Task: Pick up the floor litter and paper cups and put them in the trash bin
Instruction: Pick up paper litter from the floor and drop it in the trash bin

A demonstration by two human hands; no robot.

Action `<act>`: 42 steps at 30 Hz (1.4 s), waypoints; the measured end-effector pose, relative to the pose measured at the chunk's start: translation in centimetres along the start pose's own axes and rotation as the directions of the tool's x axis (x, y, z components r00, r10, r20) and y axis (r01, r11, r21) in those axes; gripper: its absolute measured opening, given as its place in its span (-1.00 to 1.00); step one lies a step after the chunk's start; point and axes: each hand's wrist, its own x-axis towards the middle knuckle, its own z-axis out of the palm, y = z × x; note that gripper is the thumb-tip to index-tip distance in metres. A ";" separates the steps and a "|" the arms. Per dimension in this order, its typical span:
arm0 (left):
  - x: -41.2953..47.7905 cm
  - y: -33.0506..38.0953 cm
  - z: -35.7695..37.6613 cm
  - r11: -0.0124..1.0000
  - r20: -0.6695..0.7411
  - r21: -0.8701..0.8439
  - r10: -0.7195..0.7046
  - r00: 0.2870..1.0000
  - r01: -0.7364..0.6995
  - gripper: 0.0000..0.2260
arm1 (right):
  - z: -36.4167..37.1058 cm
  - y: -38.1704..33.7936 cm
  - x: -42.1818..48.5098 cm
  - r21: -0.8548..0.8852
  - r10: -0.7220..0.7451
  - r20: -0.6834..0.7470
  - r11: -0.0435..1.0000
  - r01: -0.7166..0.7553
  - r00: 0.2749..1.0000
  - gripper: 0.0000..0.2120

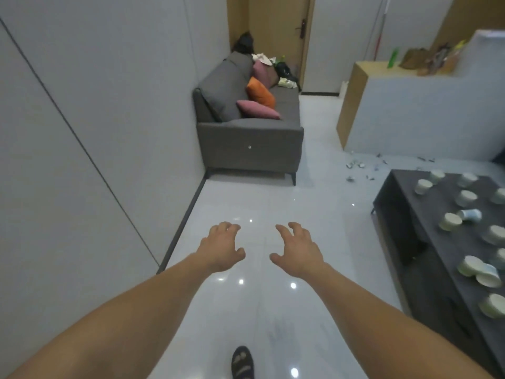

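Floor litter point(355, 166) lies scattered ahead on the right, just beyond the dark counter point(403, 191) strewn with paper cups point(450, 221). The left hand point(221, 248) and right hand point(296, 251) reach forward empty, fingers loosely curled. Best to walk closer before stooping, and find the bin, which is not in view.

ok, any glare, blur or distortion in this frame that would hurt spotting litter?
Head view: glare spots on the glossy floor near the left hand and right hand; wide-angle stretch skews the dark table; floor litter by the counter is tiny and soft; paper cups at the frame's edge blur.
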 end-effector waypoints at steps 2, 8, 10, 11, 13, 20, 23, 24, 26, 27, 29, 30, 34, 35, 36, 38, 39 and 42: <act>4.5 1.1 -0.2 0.999 0.010 -0.005 0.035 0.999 -0.035 -0.40 | -0.9 1.8 2.9 -0.001 0.051 -0.003 0.999 -0.051 0.999 -0.26; 17.5 5.0 -2.5 0.988 0.020 -0.039 0.150 0.988 -0.149 -0.40 | -5.0 7.2 11.3 -0.001 0.194 -0.036 0.981 -0.194 0.980 -0.27; 21.3 6.8 -3.3 0.981 0.020 -0.034 0.190 0.982 -0.189 -0.40 | -6.3 9.2 13.8 0.017 0.235 -0.062 0.972 -0.234 0.970 -0.27; 23.0 7.8 -3.5 0.978 0.027 -0.033 0.207 0.978 -0.206 -0.40 | -6.8 10.1 14.8 0.023 0.251 -0.063 0.968 -0.250 0.966 -0.27; 26.2 10.0 -3.6 0.969 0.052 -0.028 0.245 0.968 -0.244 -0.40 | -7.7 12.4 16.7 0.023 0.283 -0.067 0.959 -0.282 0.957 -0.27; 38.3 19.4 -3.2 0.946 0.085 -0.010 0.324 0.942 -0.324 -0.41 | -11.0 22.4 25.9 0.050 0.359 -0.089 0.933 -0.356 0.929 -0.27; 43.2 23.7 -3.3 0.946 0.084 -0.019 0.324 0.942 -0.324 -0.41 | -13.3 27.0 30.4 0.058 0.353 -0.104 0.935 -0.349 0.930 -0.26; 44.8 25.0 -3.5 0.948 0.086 -0.021 0.320 0.944 -0.319 -0.41 | -14.3 28.4 31.8 0.061 0.347 -0.110 0.938 -0.343 0.931 -0.26; 48.0 27.5 -3.9 0.951 0.087 -0.017 0.310 0.947 -0.309 -0.41 | -16.2 30.9 34.2 0.051 0.329 -0.107 0.944 -0.325 0.938 -0.26; 49.5 28.6 -4.0 0.951 0.079 -0.018 0.308 0.948 -0.308 -0.41 | -17.1 32.3 35.3 0.047 0.323 -0.111 0.946 -0.319 0.940 -0.27; 52.7 31.0 -4.1 0.951 0.061 -0.038 0.309 0.949 -0.307 -0.41 | -18.7 35.0 37.6 0.049 0.328 -0.122 0.945 -0.325 0.937 -0.27; 54.1 32.1 -4.1 0.949 0.065 -0.049 0.314 0.947 -0.311 -0.40 | -19.4 36.4 38.6 0.051 0.339 -0.116 0.941 -0.335 0.934 -0.27; 60.0 35.4 -3.9 0.944 0.094 -0.046 0.329 0.940 -0.326 -0.40 | -20.8 40.6 43.4 0.042 0.363 -0.083 0.932 -0.360 0.928 -0.27; 62.0 36.1 -4.0 0.945 0.089 -0.049 0.326 0.941 -0.323 -0.40 | -21.2 41.6 45.0 0.040 0.363 -0.083 0.932 -0.361 0.928 -0.27; 64.1 36.7 -4.0 0.944 0.087 -0.050 0.330 0.940 -0.326 -0.40 | -21.5 42.5 46.7 0.037 0.364 -0.084 0.932 -0.362 0.928 -0.27; 68.5 37.8 -4.0 0.939 0.095 -0.047 0.344 0.934 -0.341 -0.39 | -22.3 44.3 50.3 0.030 0.374 -0.086 0.927 -0.373 0.923 -0.27; 70.7 38.4 -4.0 0.937 0.106 -0.050 0.350 0.931 -0.346 -0.39 | -22.7 45.1 52.1 0.029 0.380 -0.084 0.925 -0.379 0.921 -0.27; 77.7 40.2 -4.5 0.927 0.118 -0.062 0.375 0.919 -0.370 -0.39 | -24.1 47.7 57.4 0.033 0.407 -0.076 0.913 -0.406 0.910 -0.27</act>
